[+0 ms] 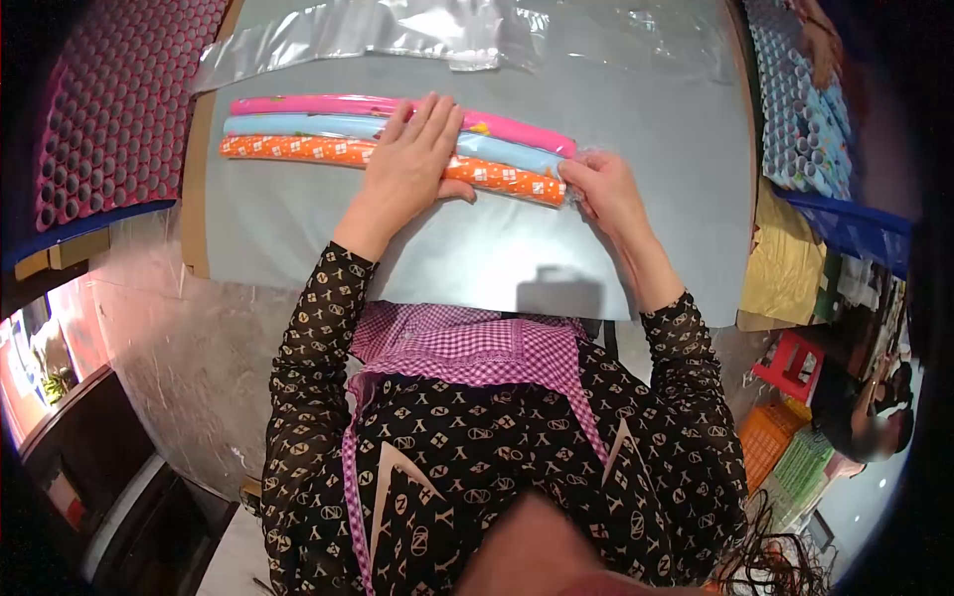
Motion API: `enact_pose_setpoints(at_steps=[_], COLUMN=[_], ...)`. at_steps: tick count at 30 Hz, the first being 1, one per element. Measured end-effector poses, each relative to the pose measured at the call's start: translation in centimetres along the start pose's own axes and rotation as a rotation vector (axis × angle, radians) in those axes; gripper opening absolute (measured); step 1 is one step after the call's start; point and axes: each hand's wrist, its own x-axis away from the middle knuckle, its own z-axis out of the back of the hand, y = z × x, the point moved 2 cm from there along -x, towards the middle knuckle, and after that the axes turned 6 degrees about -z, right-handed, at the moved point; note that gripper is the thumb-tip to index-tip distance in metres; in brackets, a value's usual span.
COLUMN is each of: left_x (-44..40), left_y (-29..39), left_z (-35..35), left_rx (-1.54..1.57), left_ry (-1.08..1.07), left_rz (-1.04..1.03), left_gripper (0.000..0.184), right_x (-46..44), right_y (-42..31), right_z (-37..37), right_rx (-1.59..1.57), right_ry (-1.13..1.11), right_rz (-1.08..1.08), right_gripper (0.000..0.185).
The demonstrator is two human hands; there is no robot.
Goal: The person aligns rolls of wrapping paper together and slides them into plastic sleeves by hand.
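Observation:
Three long rolls lie side by side on the grey table: a pink roll [328,103], a light blue roll [298,124] and an orange patterned roll [298,149]. Clear plastic covers them. My left hand [412,149] rests flat across the middle of all three, fingers stretched out. At their right end, my right hand [601,189] pinches the loose end of the clear plastic wrapper [571,194]. Part of that end is hidden behind my fingers.
Clear plastic sleeves [397,35] lie along the table's [477,258] far side. Stacked pink tubes [129,99] stand at left, blue tubes [805,119] at right, with another person's hand [821,50] over them. A red stool [790,366] stands lower right.

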Motion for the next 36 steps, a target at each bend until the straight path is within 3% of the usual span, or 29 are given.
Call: enact_pose_setpoints(at_steps=[12,18,36], left_x=[0.8,0.7,0.4], left_y=[-0.1,1.0,1.7], left_z=[0.3,0.9,1.5], left_rx=[0.11,0.109,0.132], left_ry=[0.011,-0.009,-0.056], left_rz=[0.005,0.005,-0.025], left_gripper=[0.099,0.101,0.1], right_x=[0.3,-0.7,-1.8], right_y=[-0.4,0.2,0.3], right_z=[0.9,1.6,2.0], right_rx=[0.176,0.051,0.062], right_ry=[0.033,0.138,0.007], right_rz=[0.062,0.035,-0.028], right_gripper=[0.024,0.022,0.009])
